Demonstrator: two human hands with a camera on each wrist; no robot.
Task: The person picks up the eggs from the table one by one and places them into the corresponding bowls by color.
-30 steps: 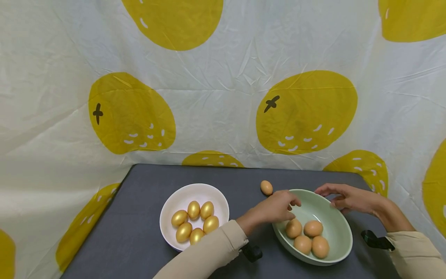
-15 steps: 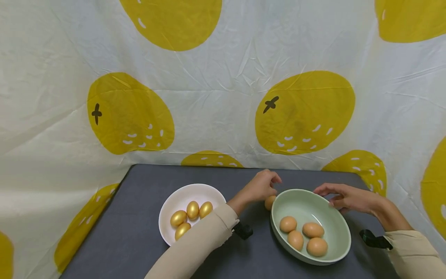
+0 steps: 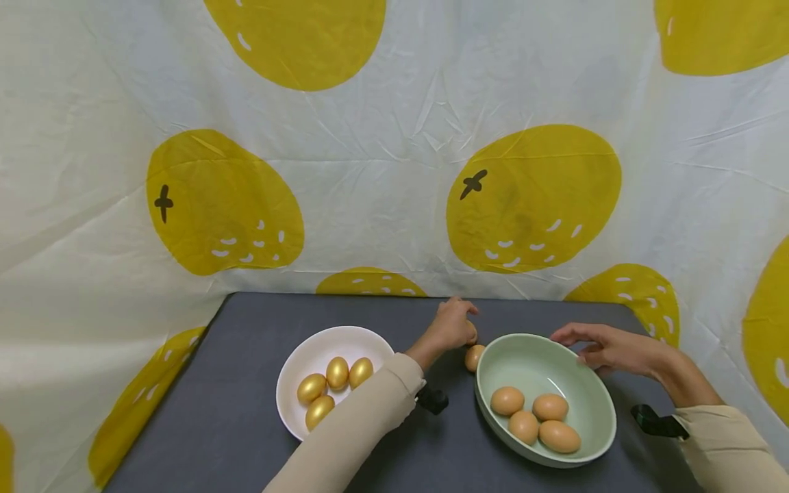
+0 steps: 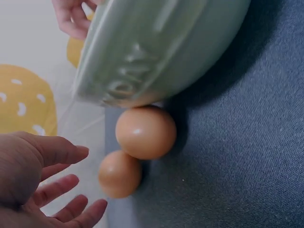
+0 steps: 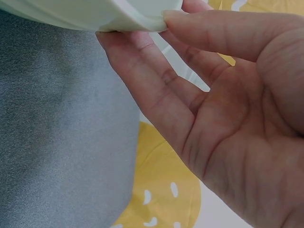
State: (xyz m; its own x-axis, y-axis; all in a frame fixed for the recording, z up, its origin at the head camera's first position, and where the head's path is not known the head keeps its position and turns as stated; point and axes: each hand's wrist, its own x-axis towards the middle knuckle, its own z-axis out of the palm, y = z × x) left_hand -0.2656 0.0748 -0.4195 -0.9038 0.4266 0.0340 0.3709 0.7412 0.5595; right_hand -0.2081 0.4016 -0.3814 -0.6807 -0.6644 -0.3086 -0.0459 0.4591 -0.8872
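A light green bowl (image 3: 547,356) holds several brown eggs (image 3: 524,426). My right hand (image 3: 616,349) grips its far right rim; in the right wrist view the thumb lies on the rim and fingertips press the outside below. Left of the bowl, my left hand (image 3: 451,325) hovers beside two loose brown eggs on the table. The left wrist view shows its fingers spread and relaxed, a gap away from the farther egg (image 4: 120,174). The nearer egg (image 4: 146,132) sits right against the bowl's outer wall.
A white bowl (image 3: 290,373) with several golden eggs (image 3: 337,373) stands on the left of the dark grey table (image 3: 246,356), partly hidden by my left sleeve (image 3: 364,411). A white cloth with yellow fruit prints (image 3: 533,198) hangs behind the table's back edge.
My left hand has moved from over the green bowl to the left, beside the loose eggs. Eggs inside the green bowl have shifted a little. The right hand keeps its place at the rim.
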